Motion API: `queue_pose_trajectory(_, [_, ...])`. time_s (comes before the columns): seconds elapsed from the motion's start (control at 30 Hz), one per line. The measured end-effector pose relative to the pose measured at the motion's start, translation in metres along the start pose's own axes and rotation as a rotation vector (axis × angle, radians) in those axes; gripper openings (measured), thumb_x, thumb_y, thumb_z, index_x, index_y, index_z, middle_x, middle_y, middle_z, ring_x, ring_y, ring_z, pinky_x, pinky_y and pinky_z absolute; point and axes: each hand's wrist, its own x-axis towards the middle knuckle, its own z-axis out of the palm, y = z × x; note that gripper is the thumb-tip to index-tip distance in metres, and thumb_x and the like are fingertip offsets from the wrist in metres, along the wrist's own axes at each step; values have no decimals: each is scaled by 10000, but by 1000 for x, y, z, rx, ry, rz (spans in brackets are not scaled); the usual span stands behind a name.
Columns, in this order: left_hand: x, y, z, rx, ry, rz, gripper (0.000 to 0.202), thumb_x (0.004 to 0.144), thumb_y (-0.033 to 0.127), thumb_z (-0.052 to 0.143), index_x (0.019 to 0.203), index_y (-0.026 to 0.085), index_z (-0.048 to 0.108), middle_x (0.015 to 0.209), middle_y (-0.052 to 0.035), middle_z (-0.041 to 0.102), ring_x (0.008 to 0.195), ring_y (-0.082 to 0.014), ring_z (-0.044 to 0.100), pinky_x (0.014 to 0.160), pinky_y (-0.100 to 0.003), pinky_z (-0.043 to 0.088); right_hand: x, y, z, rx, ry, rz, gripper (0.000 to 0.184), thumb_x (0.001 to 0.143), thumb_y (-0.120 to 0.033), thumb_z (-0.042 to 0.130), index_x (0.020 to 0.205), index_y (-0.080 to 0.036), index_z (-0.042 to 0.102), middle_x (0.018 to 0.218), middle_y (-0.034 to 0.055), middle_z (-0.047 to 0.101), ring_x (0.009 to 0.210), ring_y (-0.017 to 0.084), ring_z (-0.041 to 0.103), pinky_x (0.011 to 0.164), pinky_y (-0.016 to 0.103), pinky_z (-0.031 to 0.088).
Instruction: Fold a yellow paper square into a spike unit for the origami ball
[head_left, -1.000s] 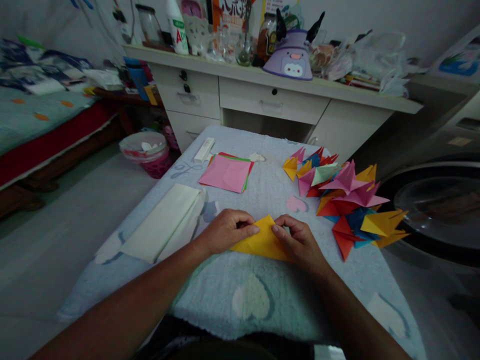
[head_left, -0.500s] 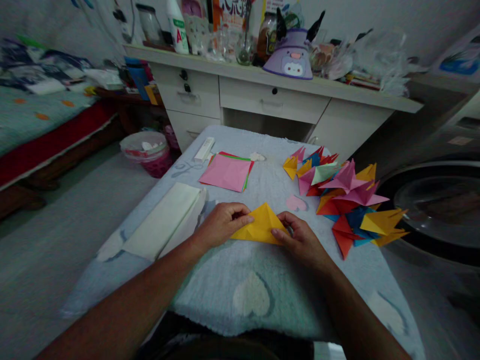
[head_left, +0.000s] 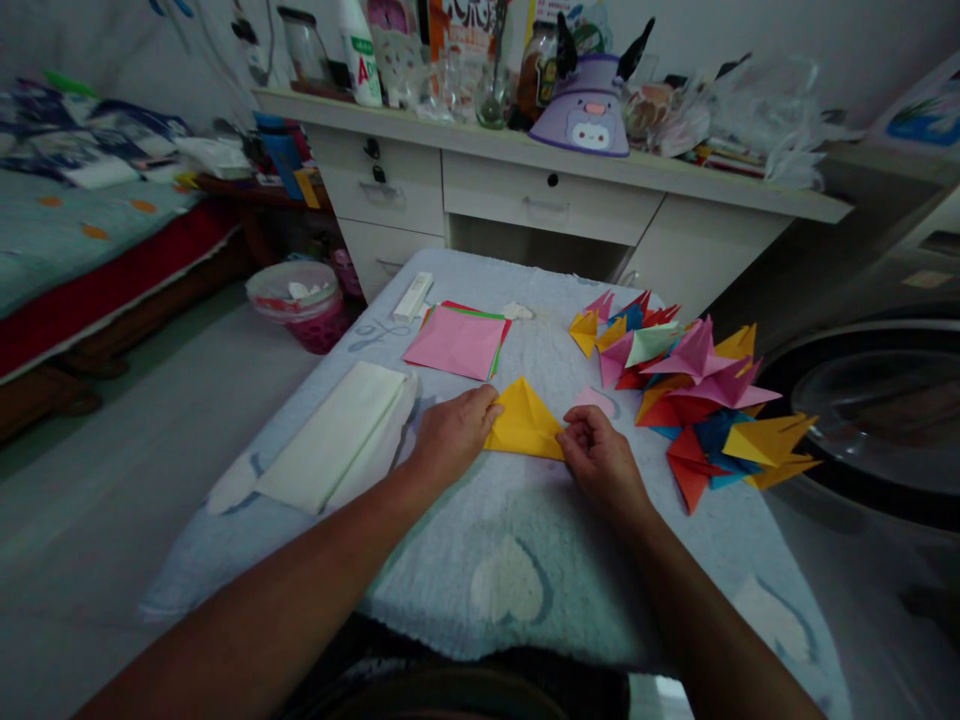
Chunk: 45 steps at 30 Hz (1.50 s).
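A yellow sheet of origami paper (head_left: 523, 422), folded into a triangle with its peak pointing away from me, is between my hands over the cloth-covered table. My left hand (head_left: 459, 428) grips its left corner, thumb and fingers closed on the edge. At the right corner my right hand (head_left: 596, 448) pinches the paper between thumb and curled fingers. Just beyond lies a stack of square coloured paper (head_left: 454, 342), pink on top with green and red edges showing. To the right sits a pile of folded paper cranes (head_left: 694, 375) in red, pink, yellow and blue.
A folded pale cloth or paper bundle (head_left: 334, 435) lies left of my hands, with a small white box (head_left: 412, 296) farther back. Behind the table (head_left: 450, 560) stands a white desk (head_left: 555, 195) crowded with jars and bags. A pink bin (head_left: 315, 325) is on the floor at left.
Both hands have moved slightly away from me with the yellow paper. My right thumb has shifted from over the paper's face to its right corner.
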Motion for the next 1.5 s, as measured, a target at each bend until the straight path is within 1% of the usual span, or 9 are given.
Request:
queue_pose_trajectory(0.27, [7,0,16,147,-100,0,166,982,323,426,1049,223,540,958,-18,708,827,-172,665,612,-255,373,3,7,1,-234,83,-9,180,839,-271,541,1003,-199,529,721,-17,579,608,147,545,597,270,417])
queue_pose_trajectory(0.4, [8,0,19,186,-126,15,187,988,341,414,1048,216,539,953,-26,708,827,-186,675,608,-263,390,0,7,5,-458,144,-233,220,841,-196,534,1051,-169,592,930,87,629,852,226,557,760,358,427])
queue_pose_trajectory(0.47, [8,0,20,202,-117,25,198,991,343,404,1056,212,537,956,-31,706,824,-189,677,608,-264,396,-5,1,9,-520,73,-395,216,866,-166,514,1047,-175,631,1017,107,625,931,244,529,816,391,402])
queue_pose_trajectory(0.57, [7,1,20,213,-108,46,217,998,344,383,1065,209,539,943,-36,700,818,-192,678,604,-266,400,-12,-10,14,-501,-156,-555,247,907,-146,473,1073,-184,651,1049,94,624,950,226,522,832,383,393])
queue_pose_trajectory(0.73, [6,1,19,236,-107,44,235,997,339,383,1093,215,557,929,-38,678,776,-193,659,600,-281,414,-16,-17,18,-531,-276,-552,276,902,-169,516,1142,-177,651,1073,114,621,984,235,526,857,406,389])
queue_pose_trajectory(0.97, [1,0,7,274,100,193,209,926,245,538,1125,197,582,1059,-66,621,988,-238,553,820,-354,441,-14,-13,19,-562,-310,-511,290,903,-209,545,1171,-189,652,1093,118,606,1010,246,520,868,415,392])
queue_pose_trajectory(1.07, [-13,3,0,276,-59,361,129,942,208,503,935,199,632,956,-45,632,926,-220,556,788,-350,437,-15,-12,19,-587,-324,-510,320,902,-221,545,1209,-200,632,1102,117,596,1013,249,512,866,417,393])
queue_pose_trajectory(1.17, [-33,4,-1,275,-176,449,136,936,178,504,990,178,629,979,-46,637,943,-212,563,793,-343,439,-16,-12,19,-618,-329,-514,340,908,-273,549,1239,-231,618,1120,117,583,1027,258,503,875,429,392])
queue_pose_trajectory(1.5, [-60,-11,-6,331,-160,408,226,942,240,509,1153,189,572,1107,-59,629,1041,-230,547,860,-377,425,-16,-13,19,-646,-326,-527,378,921,-385,548,1265,-248,620,1133,134,575,1030,274,510,878,446,404])
